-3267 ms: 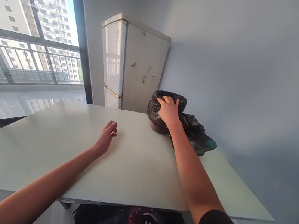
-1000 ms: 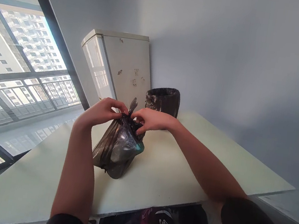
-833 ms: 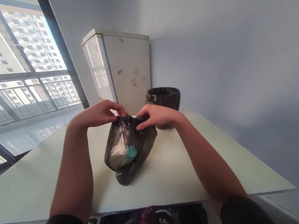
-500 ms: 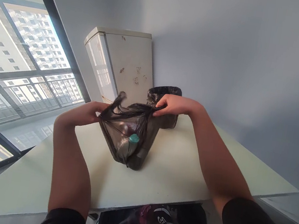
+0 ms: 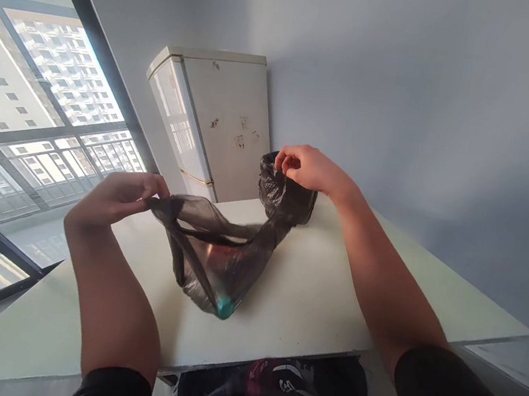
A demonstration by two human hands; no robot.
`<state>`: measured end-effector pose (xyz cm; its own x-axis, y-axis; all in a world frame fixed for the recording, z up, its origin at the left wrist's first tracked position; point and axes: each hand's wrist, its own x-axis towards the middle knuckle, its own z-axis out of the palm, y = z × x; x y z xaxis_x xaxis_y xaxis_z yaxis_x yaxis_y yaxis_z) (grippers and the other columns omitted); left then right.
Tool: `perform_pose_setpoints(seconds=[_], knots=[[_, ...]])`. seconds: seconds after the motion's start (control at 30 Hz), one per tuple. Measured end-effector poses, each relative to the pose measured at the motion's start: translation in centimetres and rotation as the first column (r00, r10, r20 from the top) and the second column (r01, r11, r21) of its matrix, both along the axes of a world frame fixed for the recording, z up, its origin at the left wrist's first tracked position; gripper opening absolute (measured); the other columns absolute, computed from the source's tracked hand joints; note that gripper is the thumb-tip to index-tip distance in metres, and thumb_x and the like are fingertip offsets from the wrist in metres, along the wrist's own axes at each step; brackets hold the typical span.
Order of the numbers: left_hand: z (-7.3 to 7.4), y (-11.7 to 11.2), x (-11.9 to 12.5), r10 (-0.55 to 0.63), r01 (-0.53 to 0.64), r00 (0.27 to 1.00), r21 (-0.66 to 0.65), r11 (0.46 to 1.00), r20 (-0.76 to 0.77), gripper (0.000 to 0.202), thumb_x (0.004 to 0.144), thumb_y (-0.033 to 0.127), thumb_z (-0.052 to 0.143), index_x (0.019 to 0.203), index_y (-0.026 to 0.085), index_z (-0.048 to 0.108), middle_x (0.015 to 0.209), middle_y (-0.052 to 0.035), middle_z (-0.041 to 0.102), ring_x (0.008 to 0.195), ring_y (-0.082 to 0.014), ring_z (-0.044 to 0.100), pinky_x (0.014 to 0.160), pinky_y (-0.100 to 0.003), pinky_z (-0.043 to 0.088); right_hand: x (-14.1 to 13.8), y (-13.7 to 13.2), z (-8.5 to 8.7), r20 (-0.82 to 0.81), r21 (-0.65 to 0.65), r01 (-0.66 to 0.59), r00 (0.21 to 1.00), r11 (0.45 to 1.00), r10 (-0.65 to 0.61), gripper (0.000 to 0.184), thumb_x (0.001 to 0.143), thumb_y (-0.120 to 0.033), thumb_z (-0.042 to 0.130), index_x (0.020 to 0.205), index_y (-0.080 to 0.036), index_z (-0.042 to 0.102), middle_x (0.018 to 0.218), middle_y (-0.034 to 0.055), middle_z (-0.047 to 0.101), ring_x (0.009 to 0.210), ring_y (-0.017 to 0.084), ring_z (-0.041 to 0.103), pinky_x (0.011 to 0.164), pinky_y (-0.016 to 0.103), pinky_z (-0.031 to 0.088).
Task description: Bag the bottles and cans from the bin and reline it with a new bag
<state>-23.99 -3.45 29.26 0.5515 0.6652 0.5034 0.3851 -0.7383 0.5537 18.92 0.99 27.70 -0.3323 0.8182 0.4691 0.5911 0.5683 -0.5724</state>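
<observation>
A thin black plastic bag (image 5: 214,263) with some trash and a teal lid inside rests on the white table (image 5: 309,299). My left hand (image 5: 114,197) pinches one edge of the bag's mouth at the left. My right hand (image 5: 307,168) grips the other edge up at the right, so the mouth is stretched wide between them. Just behind my right hand stands a small bin (image 5: 296,203) lined with a black bag.
A white fridge (image 5: 211,122) stands behind the table against the grey wall. A large window (image 5: 20,119) fills the left side. Dark bags and clothing (image 5: 273,393) lie under the table's near edge.
My hands have pulled apart, left hand moving left and down, right hand up and right. The bag's mouth is stretched wider and its load has sagged lower onto the table.
</observation>
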Motion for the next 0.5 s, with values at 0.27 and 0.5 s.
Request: perform_pose_setpoints(seconds=[0.27,0.5], knots=[[0.4,0.4,1.9,0.136,-0.129,0.965,0.045,0.991,-0.225,0.005,0.087,0.027,0.073,0.089,0.023,0.073,0.087,-0.0073,0.068,0.08,-0.0211,0.067,0.071,-0.032,0.057,-2.6,-5.9,1.7,0.156,-0.137,-0.611,0.764,0.779,0.627,0.017,0.09,-0.019,0.064,0.096,-0.025,0.079,0.105,0.0023,0.079,0.1,0.021,0.069,0.09,0.033,0.052],[0.0,1.8,2.9,0.19,-0.155,0.92,0.127,0.98,-0.342,0.01,0.087,0.03,0.065,0.092,0.023,0.07,0.094,-0.0055,0.07,0.088,-0.0218,0.068,0.08,-0.033,0.057,-9.2,-6.1,-3.2,0.518,-0.325,-0.695,0.437,0.642,0.735,0.026,0.092,-0.012,0.067,0.114,-0.021,0.076,0.114,0.0066,0.077,0.098,0.023,0.069,0.079,0.033,0.049]])
